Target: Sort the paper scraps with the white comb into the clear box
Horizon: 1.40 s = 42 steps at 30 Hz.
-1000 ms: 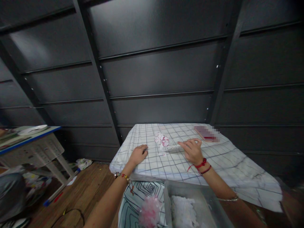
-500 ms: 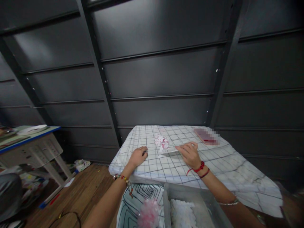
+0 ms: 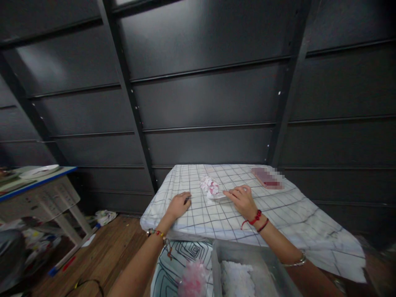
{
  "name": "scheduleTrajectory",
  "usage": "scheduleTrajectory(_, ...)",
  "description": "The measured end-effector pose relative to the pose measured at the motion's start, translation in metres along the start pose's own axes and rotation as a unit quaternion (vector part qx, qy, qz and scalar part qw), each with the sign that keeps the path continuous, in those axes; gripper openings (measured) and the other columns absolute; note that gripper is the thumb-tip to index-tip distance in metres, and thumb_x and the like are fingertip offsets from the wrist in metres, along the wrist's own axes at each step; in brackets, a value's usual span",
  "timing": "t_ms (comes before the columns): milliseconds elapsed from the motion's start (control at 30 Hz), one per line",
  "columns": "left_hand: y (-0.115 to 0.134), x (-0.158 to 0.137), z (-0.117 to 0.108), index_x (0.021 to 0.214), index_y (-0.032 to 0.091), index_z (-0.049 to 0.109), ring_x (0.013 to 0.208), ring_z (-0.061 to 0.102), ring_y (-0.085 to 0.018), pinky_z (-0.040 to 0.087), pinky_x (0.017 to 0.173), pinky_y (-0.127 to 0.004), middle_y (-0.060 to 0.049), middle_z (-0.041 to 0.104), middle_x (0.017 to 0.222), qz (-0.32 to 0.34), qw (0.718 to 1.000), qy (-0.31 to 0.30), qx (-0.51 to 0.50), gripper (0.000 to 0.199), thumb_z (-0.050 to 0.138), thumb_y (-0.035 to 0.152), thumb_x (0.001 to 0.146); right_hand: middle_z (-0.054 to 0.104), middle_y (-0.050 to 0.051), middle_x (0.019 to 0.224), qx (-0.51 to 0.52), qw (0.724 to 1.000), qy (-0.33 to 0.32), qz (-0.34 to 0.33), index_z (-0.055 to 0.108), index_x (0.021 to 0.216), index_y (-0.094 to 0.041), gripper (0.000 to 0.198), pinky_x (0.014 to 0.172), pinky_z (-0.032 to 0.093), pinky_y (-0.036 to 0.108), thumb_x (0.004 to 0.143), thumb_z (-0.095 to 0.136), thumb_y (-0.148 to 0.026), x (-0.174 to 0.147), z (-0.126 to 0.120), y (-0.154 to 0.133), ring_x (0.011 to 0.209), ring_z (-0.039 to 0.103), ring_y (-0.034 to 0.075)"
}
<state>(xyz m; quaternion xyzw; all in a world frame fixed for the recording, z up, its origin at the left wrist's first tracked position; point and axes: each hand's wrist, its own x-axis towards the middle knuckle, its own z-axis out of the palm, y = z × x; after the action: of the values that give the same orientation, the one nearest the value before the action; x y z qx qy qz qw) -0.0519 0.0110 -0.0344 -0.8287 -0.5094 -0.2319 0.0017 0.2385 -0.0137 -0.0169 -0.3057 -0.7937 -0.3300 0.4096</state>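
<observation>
My right hand point(image 3: 243, 202) is over the checked cloth, its thumb and fingers pinched on the end of a thin whitish strip point(image 3: 219, 196). The strip's far end reaches the near side of a small heap of white and pink pieces point(image 3: 210, 185). My left hand point(image 3: 180, 204) rests on the cloth to the left of that heap, apart from it. Its fingers are curled, with a dark spot between thumb and forefinger; whatever they hold, if anything, I cannot make out.
White checked cloth point(image 3: 272, 231) covers the table, with a pinkish phone point(image 3: 266, 178) at the back right. Nearer me are a grey bin point(image 3: 217, 268) holding white material and a clear bag of pink pieces point(image 3: 193, 280). A blue-edged desk point(image 3: 66, 171) stands left.
My right hand has shifted slightly left with the strip, closer to the heap. The left hand stays in nearly the same place. The view has moved a little.
</observation>
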Motion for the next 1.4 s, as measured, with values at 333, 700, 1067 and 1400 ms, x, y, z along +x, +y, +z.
scheduleTrajectory(333,0.0044,0.0003,-0.0041,0.107,0.014,0.058,0.109,0.051,-0.018,0.034,0.097,-0.029,-0.007,0.057,0.117,-0.007,1.0,-0.007,-0.004,0.031,0.042,0.02,0.082,0.062,0.001,0.075,-0.012,1.0,0.015,0.012,0.06,0.098,-0.022,0.038,0.079,0.024,0.036,0.072,0.042,-0.001,0.0008,-0.002,0.0007,0.077,0.046,0.015)
scheduleTrajectory(700,0.0041,0.0,-0.0033,0.107,0.016,0.058,0.109,0.05,-0.018,0.034,0.097,-0.029,-0.006,0.058,0.116,-0.011,1.0,-0.006,-0.01,0.031,0.042,0.019,0.081,0.06,0.002,0.075,-0.018,0.999,0.027,0.036,0.06,0.098,-0.021,0.041,0.078,0.024,0.037,0.068,0.041,-0.001,-0.0019,-0.0025,0.0031,0.076,0.046,0.016)
scheduleTrajectory(1067,0.0025,-0.0001,-0.0025,0.108,0.016,0.057,0.11,0.05,-0.018,0.034,0.097,-0.029,-0.006,0.057,0.118,-0.011,1.0,-0.01,-0.013,0.031,0.043,0.019,0.081,0.061,0.003,0.075,-0.049,0.996,0.002,0.074,0.06,0.094,-0.02,0.037,0.079,0.024,0.037,0.068,0.042,-0.001,-0.0048,-0.001,0.0072,0.076,0.046,0.017)
scheduleTrajectory(1400,0.003,-0.0001,-0.0025,0.109,0.013,0.058,0.11,0.05,-0.019,0.034,0.097,-0.028,-0.008,0.057,0.117,-0.004,1.0,-0.002,-0.001,0.032,0.042,0.02,0.081,0.061,0.003,0.075,-0.009,0.999,0.022,0.026,0.059,0.093,-0.018,0.034,0.078,0.026,0.036,0.07,0.04,-0.001,-0.0001,-0.0045,0.0021,0.074,0.047,0.016)
